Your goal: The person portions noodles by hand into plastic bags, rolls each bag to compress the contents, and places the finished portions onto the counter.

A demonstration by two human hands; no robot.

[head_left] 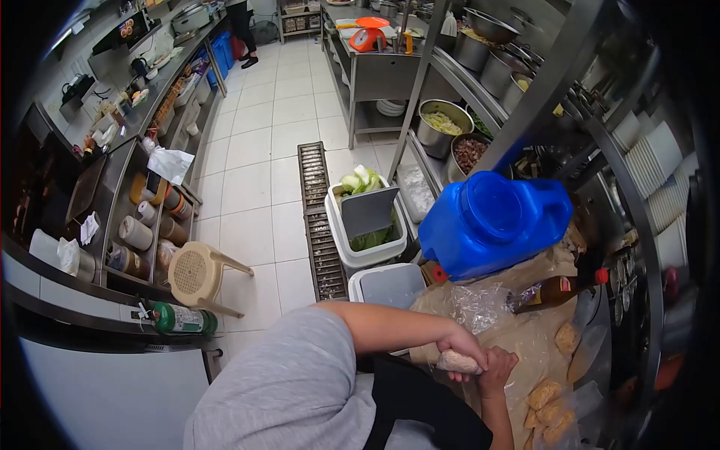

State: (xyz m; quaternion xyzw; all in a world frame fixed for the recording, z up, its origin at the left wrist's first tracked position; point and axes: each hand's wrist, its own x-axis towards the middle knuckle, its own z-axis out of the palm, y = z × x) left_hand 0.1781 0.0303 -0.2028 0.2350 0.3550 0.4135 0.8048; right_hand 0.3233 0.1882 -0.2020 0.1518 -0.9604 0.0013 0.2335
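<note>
My left hand (463, 343) is wrapped round a small, plump plastic bag of beige-pink food (459, 362). Against its right end, my right hand (498, 369) is closed, with the fingers apparently pinching the bag's end; the fingertips are partly hidden. Both hands are over brown paper (536, 349) covering the worktop. Similar filled bags (551, 409) lie in a cluster to the lower right, and a single filled bag (567, 337) rests farther up. Crumpled clear plastic (480, 306) lies just beyond my hands.
A large blue jug (491, 225) and a red-capped bottle (559, 289) stand beyond the paper. Left of them are a bin with leafy vegetables (367, 251) and a grey-lidded bin (386, 285). A beige stool (199, 274) is behind. Shelves hold pots (441, 127) and stacked plates (652, 165).
</note>
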